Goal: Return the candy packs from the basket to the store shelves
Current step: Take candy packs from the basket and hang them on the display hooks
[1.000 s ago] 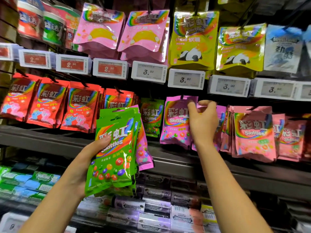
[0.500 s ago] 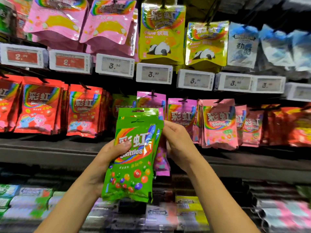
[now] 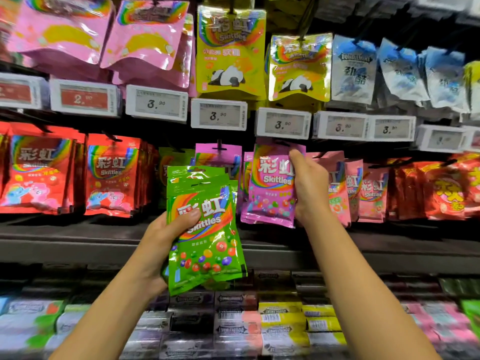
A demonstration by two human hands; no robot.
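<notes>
In front of the store shelves (image 3: 181, 245), largest first: dark shelf ledge runs full width at mid-height, peg rows above it, gum boxes (image 3: 283, 323) racked below, blurred. Top peg row: pink pouches (image 3: 145, 35) left, yellow panda pouches (image 3: 231, 53) centre, pale blue Doublemint pouches (image 3: 354, 68) right. Strip of price tags (image 3: 218, 114) under that row, red 2.90 tags at left, white 3.90 tags from centre rightward. Middle peg row: red Skittles packs (image 3: 111, 175) left, purple pack on peg (image 3: 218, 157) centre, light pink Skittles packs (image 3: 371, 188) and red foil packs (image 3: 446, 193) right. Left hand (image 3: 166, 237) clamped on a fanned stack of green Skittles packs (image 3: 205, 229), thumb across the front of the top pack, stack upright and tilted slightly, held in front of the ledge, touching no peg. Count of green packs can't be told, at least three edges visible. Right hand (image 3: 309, 188) closed on the right edge of a purple Skittles pack (image 3: 270, 183), raised to the middle peg row, just right of the hanging purple one. Its top sits at peg height just under a 3.90 tag; whether it's on a peg can't be told. Basket not in frame.
</notes>
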